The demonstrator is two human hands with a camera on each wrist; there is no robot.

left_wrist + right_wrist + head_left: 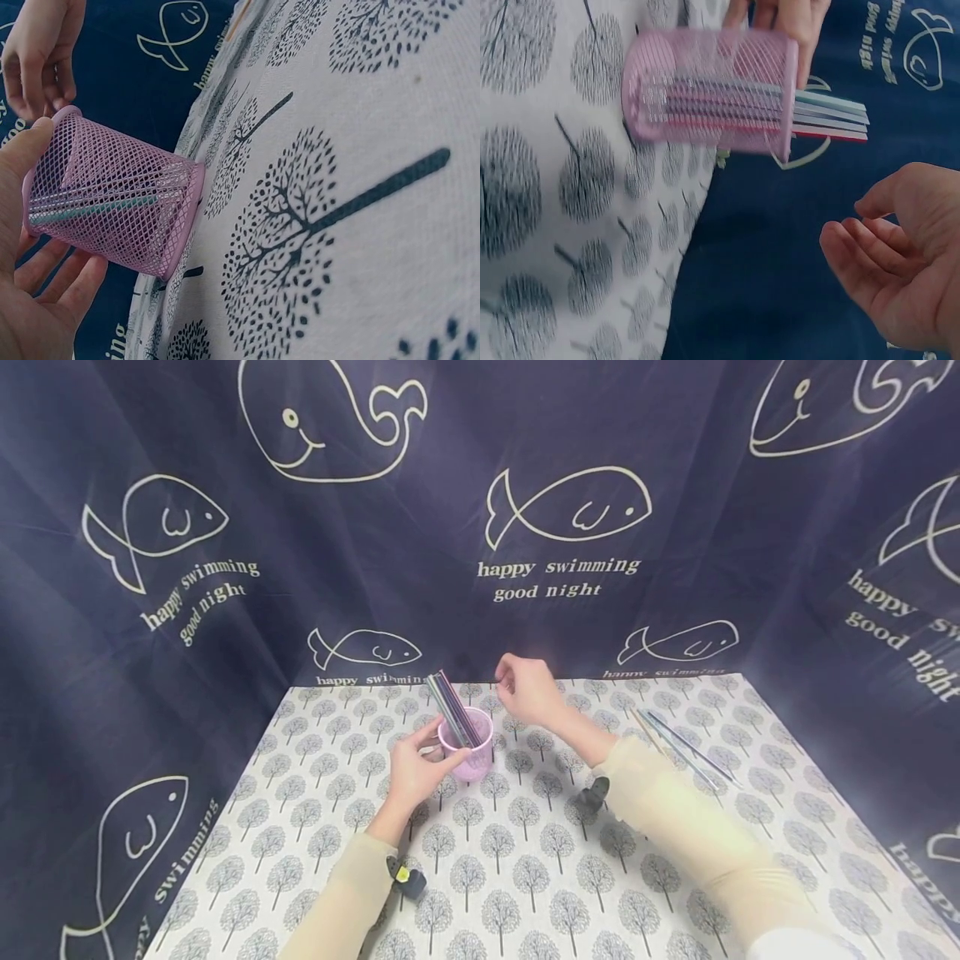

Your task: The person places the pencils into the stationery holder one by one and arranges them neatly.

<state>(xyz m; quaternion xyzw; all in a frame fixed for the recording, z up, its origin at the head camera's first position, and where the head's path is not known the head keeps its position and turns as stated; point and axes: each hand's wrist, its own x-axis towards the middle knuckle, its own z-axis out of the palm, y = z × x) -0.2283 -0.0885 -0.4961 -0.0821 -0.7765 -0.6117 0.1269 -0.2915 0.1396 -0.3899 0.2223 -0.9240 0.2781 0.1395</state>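
Note:
A pink mesh pen cup stands on the table, with a bundle of thin pencils leaning in it toward the far left. Round the cup's near-left side my left hand grips, its thumb at the rim; the left wrist view shows the fingers spread along the other side of the mesh. My right hand hovers just right of and beyond the cup, apart from it. Its fingers are loosely curled and nothing shows in them. In the right wrist view, pencil ends stick out past the rim.
Several more pencils lie on the table to the right, beside the right forearm. A white cloth with a tree print covers the table. Dark blue curtains with fish and whale drawings hang behind it and at both sides.

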